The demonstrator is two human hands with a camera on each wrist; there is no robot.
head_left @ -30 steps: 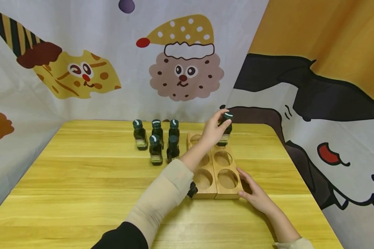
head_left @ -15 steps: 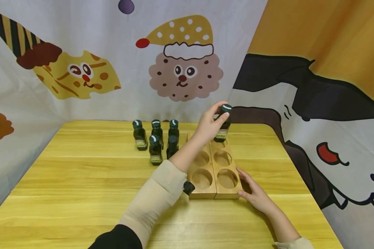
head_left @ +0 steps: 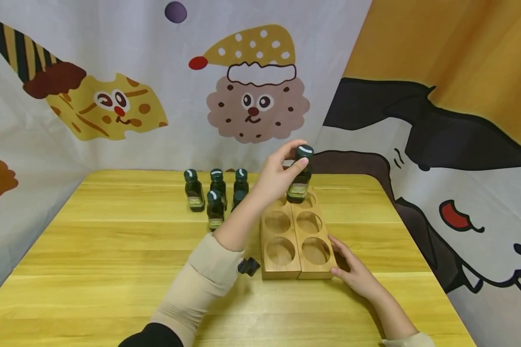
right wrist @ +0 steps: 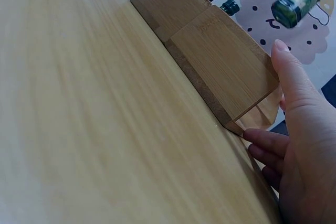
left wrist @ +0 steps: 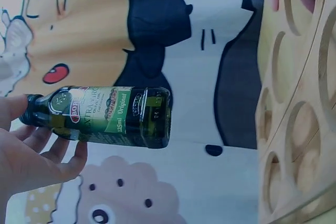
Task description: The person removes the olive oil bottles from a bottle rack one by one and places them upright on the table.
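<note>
Left hand (head_left: 278,179) pinches the small dark-green glass bottle (head_left: 299,180) at its cap: rigid, smooth, breakable, probably light; right hand (head_left: 356,272) lies flat against the wooden six-hole rack (head_left: 292,270).

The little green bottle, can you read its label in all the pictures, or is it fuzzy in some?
Left wrist view: the bottle is sharp and its label readable, though the picture looks bluish. Right wrist view: the bottle is small and blurred, unreadable. Head view: the bottle in the left hand is too small to read.
</note>
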